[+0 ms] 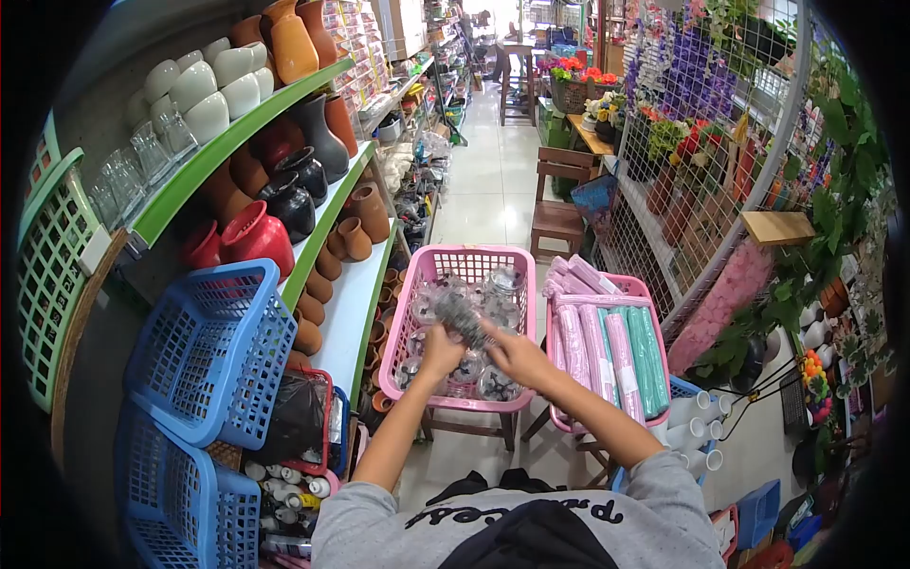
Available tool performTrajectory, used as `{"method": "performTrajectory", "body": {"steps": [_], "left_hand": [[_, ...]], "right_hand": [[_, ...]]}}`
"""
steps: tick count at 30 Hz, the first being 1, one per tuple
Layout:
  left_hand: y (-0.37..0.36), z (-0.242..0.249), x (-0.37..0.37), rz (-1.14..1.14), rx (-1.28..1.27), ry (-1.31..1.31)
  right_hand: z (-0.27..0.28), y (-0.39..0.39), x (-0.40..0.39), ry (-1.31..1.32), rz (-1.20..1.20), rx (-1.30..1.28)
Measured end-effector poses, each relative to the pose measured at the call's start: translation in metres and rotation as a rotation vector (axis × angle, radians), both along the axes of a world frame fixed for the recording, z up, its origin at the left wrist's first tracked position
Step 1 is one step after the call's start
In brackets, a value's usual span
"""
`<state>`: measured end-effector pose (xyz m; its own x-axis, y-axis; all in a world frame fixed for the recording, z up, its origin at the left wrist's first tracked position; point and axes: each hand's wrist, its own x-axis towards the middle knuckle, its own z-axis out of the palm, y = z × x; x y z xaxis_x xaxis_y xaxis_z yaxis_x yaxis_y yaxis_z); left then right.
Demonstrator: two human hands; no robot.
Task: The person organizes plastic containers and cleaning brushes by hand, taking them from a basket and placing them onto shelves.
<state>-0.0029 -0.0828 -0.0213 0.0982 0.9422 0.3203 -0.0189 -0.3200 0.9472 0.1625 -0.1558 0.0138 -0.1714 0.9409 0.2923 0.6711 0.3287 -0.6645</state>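
Grey shirt is filling the near edge while the left hand and right hand are gripping a grey wrapped bundle over the pink basket, left of pink and green rolls.

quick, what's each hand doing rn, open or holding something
Left hand: closed, holding the wrapped item.
Right hand: fingers at the same item; whether gripping cannot be told.
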Motion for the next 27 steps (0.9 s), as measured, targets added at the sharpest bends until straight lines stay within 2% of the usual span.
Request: {"method": "performTrajectory", "body": {"steps": [1, 3, 5, 6, 7, 9, 10, 11, 13, 14, 15, 16, 19, 21, 23, 25, 27], "left_hand": [[0.004, -0.004, 0.0, 0.001, 0.044, 0.075], [0.009, -0.008, -0.001, 0.0, 0.133, 0.229], [0.01, -0.014, 0.002, 0.033, 0.116, 0.205], [0.008, -0.012, 0.005, 0.019, 0.111, 0.07], [0.005, -0.01, 0.007, 0.006, 0.105, -0.064], [0.003, -0.002, 0.006, -0.003, 0.107, -0.032], [0.001, 0.005, 0.003, -0.008, 0.096, 0.146], [-0.001, 0.009, 0.0, -0.011, 0.082, 0.325], [0.004, 0.007, -0.001, -0.052, 0.127, 0.271], [0.004, 0.005, 0.0, -0.078, 0.085, 0.131], [0.002, 0.006, 0.0, -0.104, 0.04, -0.007], [0.004, 0.008, -0.001, -0.095, 0.079, 0.064], [0.011, 0.004, -0.001, -0.107, 0.043, 0.045], [0.013, 0.005, -0.003, -0.134, 0.034, -0.016], [0.014, 0.013, -0.004, -0.236, -0.002, -0.296], [0.017, 0.012, -0.007, -0.266, -0.075, -0.327], [0.015, 0.008, -0.005, -0.241, -0.262, -0.535]], "right_hand": [[0.001, 0.0, -0.004, -0.102, 0.063, 0.093], [0.002, 0.001, -0.005, -0.086, 0.036, 0.066], [0.005, 0.001, 0.003, -0.044, -0.082, 0.052], [0.005, 0.004, 0.007, -0.009, -0.141, -0.062], [0.004, 0.003, 0.008, -0.011, -0.141, -0.062], [-0.001, 0.001, 0.007, 0.105, -0.048, 0.01], [-0.008, 0.001, 0.003, 0.035, 0.023, 0.163], [-0.011, 0.0, 0.004, 0.036, 0.025, 0.158], [0.003, 0.0, 0.011, -0.015, -0.079, 0.015], [0.004, 0.003, 0.017, 0.089, -0.137, -0.036], [0.002, 0.004, 0.021, 0.088, -0.139, -0.04], [-0.002, 0.004, 0.023, 0.123, -0.131, -0.039], [0.009, 0.002, 0.022, 0.144, -0.074, -0.037], [0.011, 0.003, 0.021, 0.035, -0.057, 0.132], [0.007, 0.008, 0.03, 0.093, -0.052, 0.077], [0.01, 0.012, 0.036, 0.21, -0.035, -0.026], [0.013, 0.009, 0.035, 0.24, -0.024, -0.116]]}}
